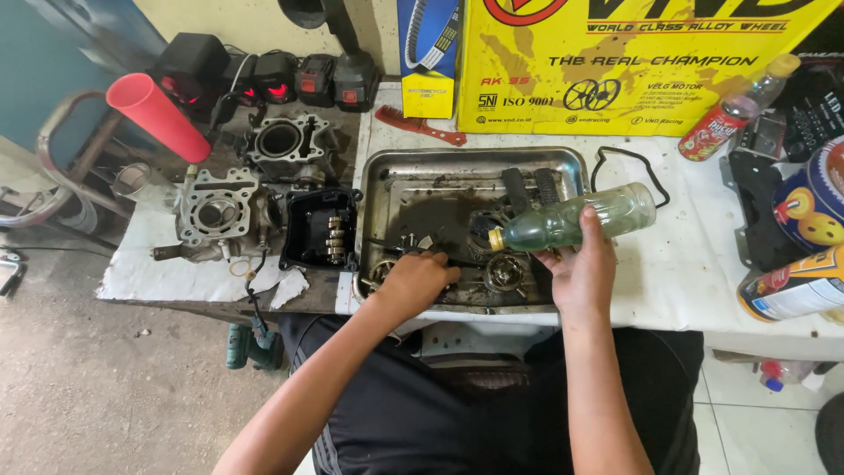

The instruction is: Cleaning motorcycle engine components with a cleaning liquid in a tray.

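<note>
Bottle: clear greenish plastic bottle [576, 220], yellow cap, lying tilted over the greasy steel tray [387, 167].
Right hand [582, 273]: fingers wrapped around bottle.
Left hand [415, 281]: fingers curled inside tray; hold unclear.

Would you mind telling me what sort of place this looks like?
Probably a small motorcycle repair workshop: engine cylinder blocks lie on the bench, a greasy metal tray holds small parts, and power-tool batteries sit behind.

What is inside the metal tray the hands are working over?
The metal tray holds oily residue, two dark ribbed rubber pieces, round bearing-like parts and small bits. The left hand and the tilted plastic bottle, held by the right hand, cover some of the tray floor.
</note>
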